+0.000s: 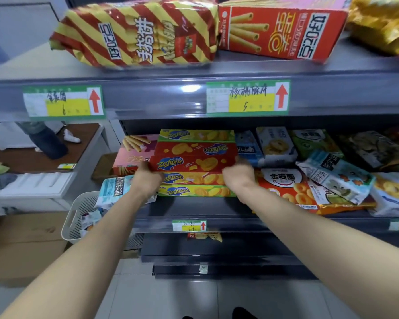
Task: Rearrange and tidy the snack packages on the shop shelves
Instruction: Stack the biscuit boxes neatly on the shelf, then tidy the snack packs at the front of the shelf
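Red flat cardboard biscuit box (194,163): left hand (146,180) and right hand (238,178) grip its ends; best held level, squared over yellow cardboard boxes (194,191) below the hands

Both bare forearms reach toward twelve o'clock; left hand (148,178) grips the red box (191,162) at its nine o'clock end; right hand (238,177) grips its three o'clock end

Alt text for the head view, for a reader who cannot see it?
A left hand and right hand hold the ends of a red Zecheese box in a stack of boxes on the middle shelf. Snack bags lie to its right.
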